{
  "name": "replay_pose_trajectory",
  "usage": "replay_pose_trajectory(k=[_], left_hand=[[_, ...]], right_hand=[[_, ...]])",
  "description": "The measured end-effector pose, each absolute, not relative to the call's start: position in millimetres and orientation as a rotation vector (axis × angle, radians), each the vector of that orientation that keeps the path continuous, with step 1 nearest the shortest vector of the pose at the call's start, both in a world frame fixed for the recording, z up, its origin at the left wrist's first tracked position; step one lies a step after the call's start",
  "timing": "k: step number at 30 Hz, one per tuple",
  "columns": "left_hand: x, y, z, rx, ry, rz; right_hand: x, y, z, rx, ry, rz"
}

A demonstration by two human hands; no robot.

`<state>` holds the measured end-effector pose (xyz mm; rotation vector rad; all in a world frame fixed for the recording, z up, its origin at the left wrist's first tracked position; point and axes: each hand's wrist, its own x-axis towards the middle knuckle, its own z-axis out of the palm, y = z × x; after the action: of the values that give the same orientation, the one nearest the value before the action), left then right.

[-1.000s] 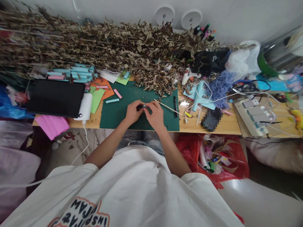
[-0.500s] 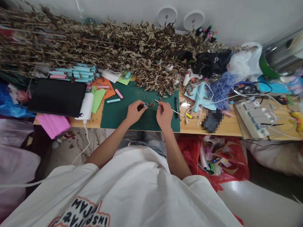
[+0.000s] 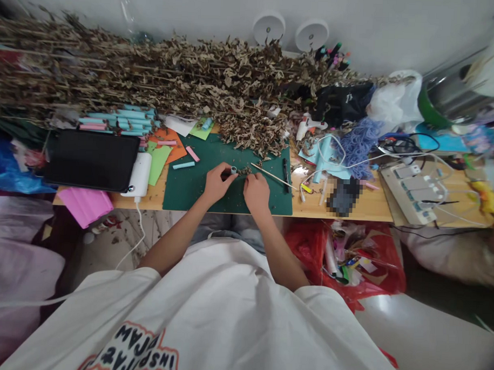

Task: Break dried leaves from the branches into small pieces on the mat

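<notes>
Over the green cutting mat, my left hand is closed around a small light-blue paper tube, its open end facing up. My right hand is curled, its fingertips against a little heap of crumbled dried leaves beside the tube. What its fingers pinch, if anything, is hidden. A thin wooden stick lies slantwise on the mat, just beyond my right hand. A blue tube and a pink tube rest on the mat's left part. A loose pile of dried leaves covers its far edge.
Dried stalks line the wall side. At left are stacked blue tubes, a black tablet and a white power bank. To the right are a black pen, a glue gun, blue cord and a power strip.
My right hand has let go of the wooden stick, which now lies on the mat, and has moved left to the crumbled leaves. My left hand still holds the tube, now more upright.
</notes>
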<state>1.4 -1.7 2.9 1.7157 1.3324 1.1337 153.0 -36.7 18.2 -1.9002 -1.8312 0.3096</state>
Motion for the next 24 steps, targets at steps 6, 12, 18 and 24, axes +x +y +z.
replay_pose_trajectory(k=[6,12,18,24], left_hand=[[1,-1,2,1.71,1.299,1.134],[0,0,0,1.768,1.244,1.137],[0,0,-1,1.826,1.25,1.124],[1,1,0,1.789,1.256,1.138]], right_hand=[[155,-29,36,-1.642,-1.68,0.453],[140,-23,42,-1.412,-1.616,0.503],[142,-26,32,-1.432,-1.722,0.388],[146,-31,41,-1.387,-1.757,0.414]])
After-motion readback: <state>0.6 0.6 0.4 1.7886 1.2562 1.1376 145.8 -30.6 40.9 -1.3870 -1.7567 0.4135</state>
